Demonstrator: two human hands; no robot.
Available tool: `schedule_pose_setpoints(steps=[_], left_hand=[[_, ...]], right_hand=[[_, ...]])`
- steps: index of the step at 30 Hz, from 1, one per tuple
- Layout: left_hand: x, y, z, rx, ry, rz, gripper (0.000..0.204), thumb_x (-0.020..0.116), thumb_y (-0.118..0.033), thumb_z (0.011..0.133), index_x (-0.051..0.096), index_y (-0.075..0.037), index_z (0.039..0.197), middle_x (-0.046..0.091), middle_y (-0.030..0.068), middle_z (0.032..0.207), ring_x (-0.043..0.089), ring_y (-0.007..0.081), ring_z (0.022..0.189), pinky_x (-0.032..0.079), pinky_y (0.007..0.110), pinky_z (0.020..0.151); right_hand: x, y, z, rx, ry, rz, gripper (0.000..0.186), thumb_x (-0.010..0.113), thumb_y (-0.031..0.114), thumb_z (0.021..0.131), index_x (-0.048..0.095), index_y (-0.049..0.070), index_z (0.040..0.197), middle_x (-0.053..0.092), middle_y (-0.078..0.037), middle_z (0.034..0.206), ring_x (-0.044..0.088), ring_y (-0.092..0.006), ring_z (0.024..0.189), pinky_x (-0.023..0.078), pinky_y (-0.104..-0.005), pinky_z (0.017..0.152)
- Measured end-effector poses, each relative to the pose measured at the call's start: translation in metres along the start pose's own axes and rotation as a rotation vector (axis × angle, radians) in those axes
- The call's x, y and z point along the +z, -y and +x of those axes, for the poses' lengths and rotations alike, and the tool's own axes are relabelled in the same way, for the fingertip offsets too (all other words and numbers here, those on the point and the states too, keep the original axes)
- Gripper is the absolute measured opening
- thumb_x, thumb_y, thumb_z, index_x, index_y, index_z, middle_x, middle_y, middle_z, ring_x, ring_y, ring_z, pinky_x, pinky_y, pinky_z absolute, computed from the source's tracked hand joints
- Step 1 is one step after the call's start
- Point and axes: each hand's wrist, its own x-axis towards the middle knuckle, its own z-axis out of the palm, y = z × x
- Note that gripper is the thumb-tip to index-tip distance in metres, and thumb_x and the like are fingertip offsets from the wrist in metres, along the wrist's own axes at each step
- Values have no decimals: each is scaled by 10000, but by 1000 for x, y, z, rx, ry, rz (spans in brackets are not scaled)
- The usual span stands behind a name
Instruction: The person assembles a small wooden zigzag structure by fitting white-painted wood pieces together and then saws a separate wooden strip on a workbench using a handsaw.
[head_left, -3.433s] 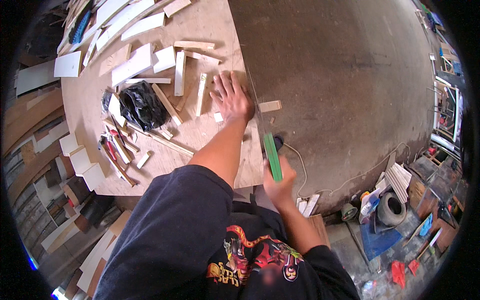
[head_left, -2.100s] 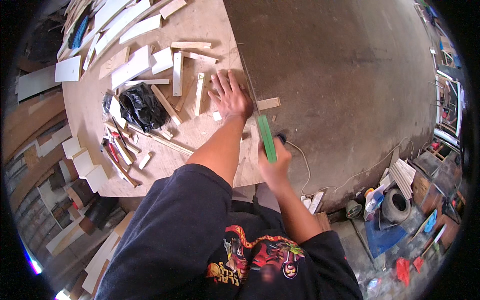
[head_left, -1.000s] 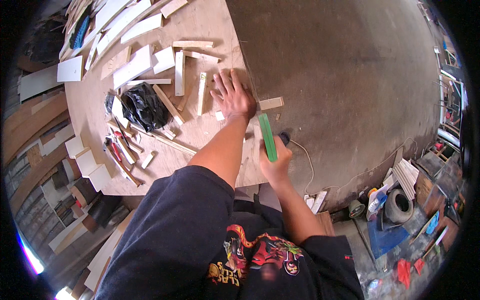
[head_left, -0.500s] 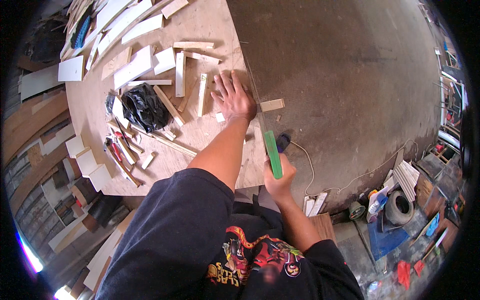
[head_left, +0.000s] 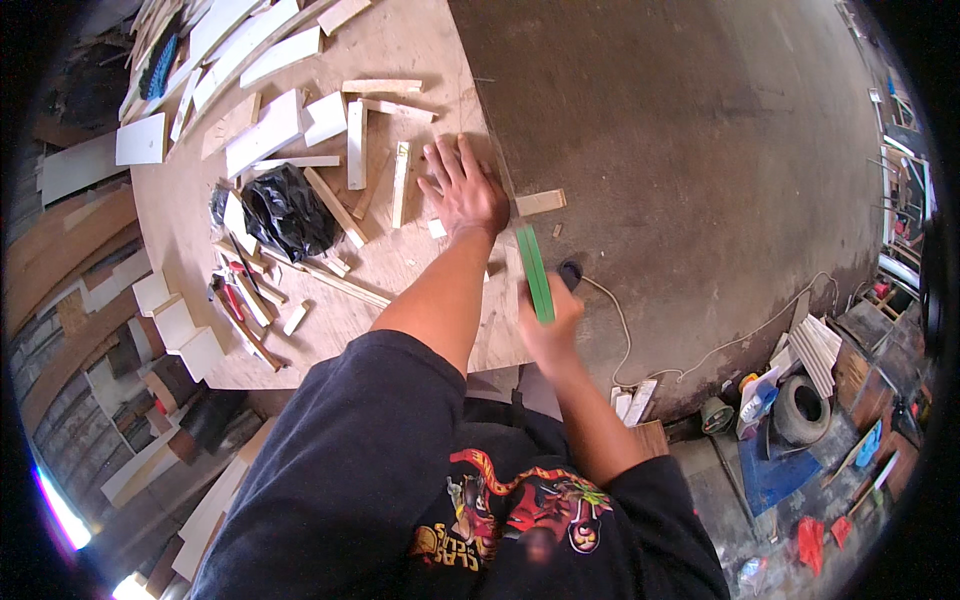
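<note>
Near the table's right edge, my left hand (head_left: 466,190) lies with fingers stretched out, pressing down. A small wooden strip (head_left: 540,202) sticks out past that edge beside the palm; whatever part of it lies under the hand is hidden. My right hand (head_left: 552,322) is wrapped round the green handle of a handsaw (head_left: 535,275). The saw's thin blade runs forward along the table edge, close to the left wrist and the strip, and shows only faintly.
On the wooden table (head_left: 430,290) lie several cut strips and white boards (head_left: 264,135), a crumpled black plastic bag (head_left: 290,212) and red-handled pliers (head_left: 232,299). A pale cable (head_left: 626,345) crosses the floor. At the right stands a tyre (head_left: 800,405).
My right hand has pushed the saw forward along the table edge, and its green handle is now closer to the strip. The left hand stays pressed in place.
</note>
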Motion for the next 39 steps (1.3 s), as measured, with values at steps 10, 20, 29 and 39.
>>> schedule_pose_setpoints(steps=[10,20,29,39], left_hand=[[-1,-2,4,-12,11,-2,639,429,-290,1003,221,-108,1580,121,164,1670,22,348,1555,92,613,1210],[5,1,3,-11,-4,-3,643,429,-292,1002,225,-112,1584,117,160,1673,30,348,1555,97,618,1209],[3,1,5,-14,11,-24,645,438,-297,1002,228,-110,1582,119,161,1672,29,347,1555,83,607,1216],[14,3,6,12,-108,27,605,435,-301,1019,255,-141,1574,179,156,1657,98,351,1547,154,633,1193]], right_hand=[[-1,-2,-5,14,-13,-30,106,704,58,807,601,35,803,614,-223,690,644,-434,663,492,-460,559],[-5,-2,-18,-28,0,-6,135,731,72,812,602,33,816,596,-221,669,633,-432,629,484,-455,548],[-12,2,-31,-68,-40,69,104,712,46,809,618,29,849,608,-213,700,630,-433,644,485,-447,550],[-5,-8,-19,-96,-46,48,144,719,51,841,592,10,786,581,-211,644,631,-391,583,463,-408,527]])
